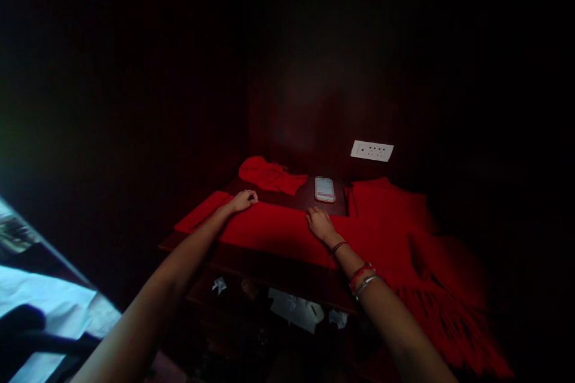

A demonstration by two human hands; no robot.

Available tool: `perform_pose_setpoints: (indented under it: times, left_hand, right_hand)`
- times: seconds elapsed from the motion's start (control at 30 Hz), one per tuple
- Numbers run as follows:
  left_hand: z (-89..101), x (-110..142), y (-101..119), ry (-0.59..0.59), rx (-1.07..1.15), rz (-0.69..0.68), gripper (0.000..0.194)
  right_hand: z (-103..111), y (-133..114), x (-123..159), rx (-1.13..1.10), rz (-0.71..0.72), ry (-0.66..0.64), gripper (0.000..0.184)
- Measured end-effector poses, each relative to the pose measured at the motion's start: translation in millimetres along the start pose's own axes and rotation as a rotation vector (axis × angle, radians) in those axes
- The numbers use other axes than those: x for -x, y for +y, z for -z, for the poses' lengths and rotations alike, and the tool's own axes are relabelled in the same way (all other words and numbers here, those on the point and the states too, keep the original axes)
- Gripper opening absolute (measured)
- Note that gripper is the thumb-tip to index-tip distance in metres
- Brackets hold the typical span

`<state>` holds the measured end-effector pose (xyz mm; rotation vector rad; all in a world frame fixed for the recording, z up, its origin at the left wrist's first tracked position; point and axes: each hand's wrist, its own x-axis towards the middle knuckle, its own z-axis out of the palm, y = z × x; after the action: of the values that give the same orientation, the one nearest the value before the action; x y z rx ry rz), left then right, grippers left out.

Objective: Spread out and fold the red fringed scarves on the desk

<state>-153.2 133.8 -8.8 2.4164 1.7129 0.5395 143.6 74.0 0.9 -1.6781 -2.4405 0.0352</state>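
Observation:
A long folded band of red fringed cloth lies along the front of a dark wooden tabletop. My left hand is at its far edge, left of the middle, thumb and fingers curled together in a pinch there. Farther right, my right hand rests on the same band with bent fingers closed at the far edge; the fingertips are partly hidden. On the right the cloth spreads wider, and its fringe hangs down in loose strands. Bracelets circle my right wrist and forearm.
Behind the band lie a crumpled red cloth and a phone with a lit screen. A white socket plate is on the dark wall. Papers sit on a shelf below. Bright light falls on a pale sheet at lower left.

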Motion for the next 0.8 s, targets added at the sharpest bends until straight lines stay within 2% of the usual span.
perform_pose_setpoints:
  times: [0.2,0.37,0.5,0.57,0.67,0.73,0.8]
  left_hand:
    - [-4.9,-8,-6,-0.016,0.023,0.043,0.019]
    - [-17.7,-8,-1,0.034,-0.046,0.06,0.021]
    - [-15.5,0,6,0.082,-0.105,0.063,0.022]
    - [-12.5,7,13,0.122,-0.134,0.053,0.027]
    - [-12.5,20,26,0.158,-0.182,-0.027,0.037]
    - [-14.8,29,31,0.058,-0.191,-0.083,0.042]
    - [-15.3,38,29,-0.105,-0.179,-0.095,0.045]
  right_hand:
    - [0,7,-13,0.029,-0.078,0.027,0.034]
    - [-10,13,-6,0.05,-0.137,0.099,0.037]
    - [-5,10,-3,0.062,-0.144,0.131,0.038]
    - [-1,0,-3,0.054,-0.09,0.174,0.038]
    - [0,-23,-3,0.001,0.138,0.18,0.04]
    - [-4,-36,-3,-0.03,0.272,0.077,0.045]
    - [-11,-41,-1,-0.042,0.281,-0.057,0.053]
